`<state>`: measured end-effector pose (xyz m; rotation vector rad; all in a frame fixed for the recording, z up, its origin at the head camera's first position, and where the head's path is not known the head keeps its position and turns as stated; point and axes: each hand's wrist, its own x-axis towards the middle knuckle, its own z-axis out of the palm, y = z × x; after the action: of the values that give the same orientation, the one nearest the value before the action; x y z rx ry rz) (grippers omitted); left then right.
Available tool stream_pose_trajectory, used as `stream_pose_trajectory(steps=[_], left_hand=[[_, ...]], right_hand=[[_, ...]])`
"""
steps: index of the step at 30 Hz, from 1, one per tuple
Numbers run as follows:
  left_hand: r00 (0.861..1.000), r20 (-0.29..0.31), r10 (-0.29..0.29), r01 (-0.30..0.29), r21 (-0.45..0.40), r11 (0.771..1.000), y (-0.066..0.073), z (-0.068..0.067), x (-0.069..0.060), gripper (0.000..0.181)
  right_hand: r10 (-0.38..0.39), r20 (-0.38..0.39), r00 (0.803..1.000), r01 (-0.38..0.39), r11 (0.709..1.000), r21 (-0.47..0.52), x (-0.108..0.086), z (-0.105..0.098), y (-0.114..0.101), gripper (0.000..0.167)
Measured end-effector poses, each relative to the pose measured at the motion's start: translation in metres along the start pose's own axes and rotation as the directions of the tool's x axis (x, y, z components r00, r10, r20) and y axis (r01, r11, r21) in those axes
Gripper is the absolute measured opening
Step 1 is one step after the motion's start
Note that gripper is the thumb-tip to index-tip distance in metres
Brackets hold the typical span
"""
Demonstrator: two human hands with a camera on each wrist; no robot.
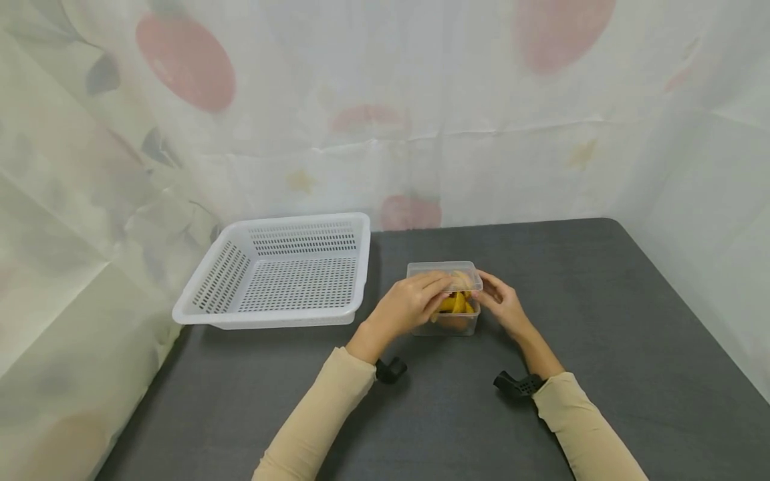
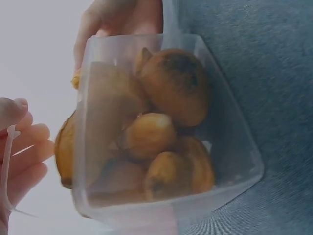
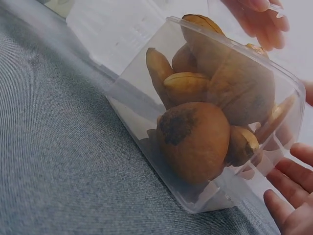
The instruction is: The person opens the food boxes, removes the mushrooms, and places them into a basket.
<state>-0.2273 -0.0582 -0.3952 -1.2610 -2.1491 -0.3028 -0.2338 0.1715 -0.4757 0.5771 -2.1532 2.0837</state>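
Note:
A clear plastic box (image 1: 448, 326) (image 2: 234, 161) (image 3: 146, 107) holds yellow-brown, rounded and curved pieces (image 1: 458, 304) (image 2: 171, 88) (image 3: 193, 142), some rising above its rim. Its clear lid (image 1: 430, 268) is raised over the box at the back. The left hand (image 1: 406, 304) (image 2: 22, 156) (image 3: 259, 19) pinches the lid's edge between thumb and fingers. At the right side of lid and box is the right hand (image 1: 502, 307) (image 2: 124, 19) (image 3: 293, 191), its fingers extended beside the box wall in the right wrist view. Whether it bears any of the lid is unclear.
A white perforated basket (image 1: 355, 300) stands to the left on the dark table (image 1: 571, 300). Patterned curtains (image 1: 481, 153) hang behind the table and at its left. Black wrist devices are on both forearms.

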Motion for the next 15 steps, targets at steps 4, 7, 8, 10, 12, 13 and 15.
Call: stream_pose_trajectory(steps=[4, 7, 8, 10, 12, 13, 15], left_hand=[[0.999, 0.016, -0.030, 0.030, -0.010, 0.999, -0.004, -0.002, 0.005, 0.029], [0.999, 0.016, -0.043, 0.043, -0.015, 0.999, -0.008, -0.004, 0.011, 0.031], [0.999, 0.021, -0.048, 0.049, -0.016, 0.999, -0.010, -0.004, 0.014, 0.031], [0.997, 0.039, -0.064, 0.065, -0.024, 0.998, -0.013, -0.006, 0.018, 0.030], [0.994, 0.063, -0.085, 0.087, -0.038, 0.995, -0.017, -0.008, 0.023, 0.029], [0.993, 0.077, -0.094, 0.098, -0.044, 0.994, -0.018, -0.009, 0.025, 0.030], [0.989, 0.099, -0.112, 0.118, -0.056, 0.991, -0.020, -0.011, 0.027, 0.030]], right_hand=[[-0.008, -0.022, 1.000, 0.008, 0.999, 0.031, 0.000, 0.000, -0.001, 0.051], [-0.032, -0.026, 0.999, 0.034, 0.997, 0.063, 0.000, 0.000, 0.000, 0.051], [-0.052, -0.024, 0.998, 0.053, 0.996, 0.072, 0.000, 0.000, 0.001, 0.051], [-0.094, -0.022, 0.995, 0.096, 0.990, 0.100, 0.000, 0.000, 0.002, 0.050], [-0.141, -0.016, 0.990, 0.142, 0.982, 0.123, 0.000, 0.000, 0.003, 0.049], [-0.162, -0.011, 0.987, 0.162, 0.977, 0.136, 0.001, 0.000, 0.004, 0.049], [-0.197, -0.002, 0.980, 0.194, 0.968, 0.160, 0.001, 0.000, 0.005, 0.049]])
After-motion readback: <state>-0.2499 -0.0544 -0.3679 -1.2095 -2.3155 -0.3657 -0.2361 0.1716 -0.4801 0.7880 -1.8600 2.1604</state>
